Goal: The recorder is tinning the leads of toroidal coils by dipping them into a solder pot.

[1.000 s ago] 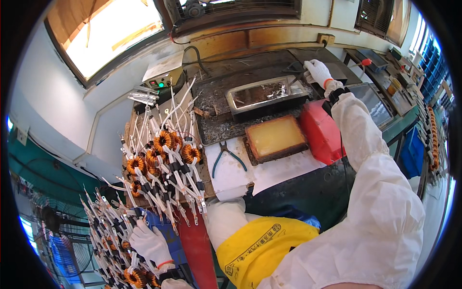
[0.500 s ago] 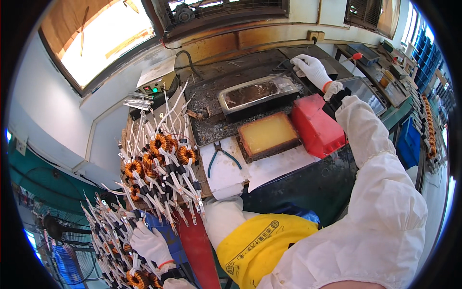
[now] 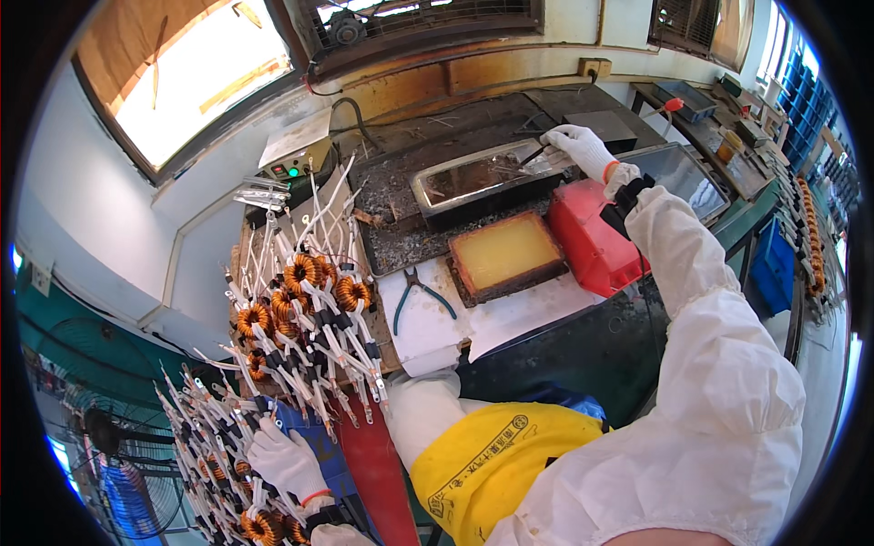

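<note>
My right hand (image 3: 578, 148), in a white glove, is closed around a thin dark tool (image 3: 532, 156) whose kind I cannot make out. It is held over the right end of a rectangular metal pot (image 3: 482, 206) with a shiny, partly brown surface. At the lower left, my gloved left hand (image 3: 284, 460) lies among the white leads of several copper-wound ring coils (image 3: 260, 526). Its fingers are curled; what they hold, if anything, is hidden. More ring coils (image 3: 302, 271) with lugged leads are piled just beyond it.
A tray of yellowish solid material (image 3: 506, 255) sits before the pot, beside a red bin (image 3: 596, 238). Blue-handled pliers (image 3: 422, 298) lie on white paper. A control box with a green light (image 3: 297, 155) stands at the back left. A fan (image 3: 109, 437) is at the lower left.
My right hand has moved left and slightly down, bringing the dark tool over the pot's right end. The pot's surface looks shinier on its left side. My left hand stays in place.
</note>
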A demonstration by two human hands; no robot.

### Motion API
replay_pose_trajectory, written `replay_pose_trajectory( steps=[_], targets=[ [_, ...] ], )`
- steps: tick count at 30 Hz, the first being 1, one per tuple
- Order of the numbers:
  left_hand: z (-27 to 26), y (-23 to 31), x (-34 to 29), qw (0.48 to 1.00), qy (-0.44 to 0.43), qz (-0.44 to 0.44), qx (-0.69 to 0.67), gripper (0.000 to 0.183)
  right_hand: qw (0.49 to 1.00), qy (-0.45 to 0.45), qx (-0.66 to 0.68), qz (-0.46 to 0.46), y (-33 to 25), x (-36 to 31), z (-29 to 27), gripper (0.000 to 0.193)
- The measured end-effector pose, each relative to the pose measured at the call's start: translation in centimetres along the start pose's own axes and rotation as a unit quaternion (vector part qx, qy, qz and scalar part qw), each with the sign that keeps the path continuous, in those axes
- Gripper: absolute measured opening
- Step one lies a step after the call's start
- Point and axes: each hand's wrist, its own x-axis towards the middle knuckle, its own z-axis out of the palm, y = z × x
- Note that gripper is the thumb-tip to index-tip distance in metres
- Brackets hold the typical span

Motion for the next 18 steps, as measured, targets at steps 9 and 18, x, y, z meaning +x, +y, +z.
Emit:
replay_pose_trajectory(
  steps=[9, 18],
  targets=[
    [-0.3, 0.0, 0.0, 1.000, -0.001, -0.001, -0.005, 0.055, 0.999, 0.010, -0.033, 0.018, 0.2, 0.8, -2.3, 0.028],
    [-0.2, 0.1, 0.0, 1.000, -0.011, -0.002, 0.000, 0.056, 0.998, 0.015, -0.062, -0.021, -0.2, 1.0, -3.1, 0.030]
  ],
)
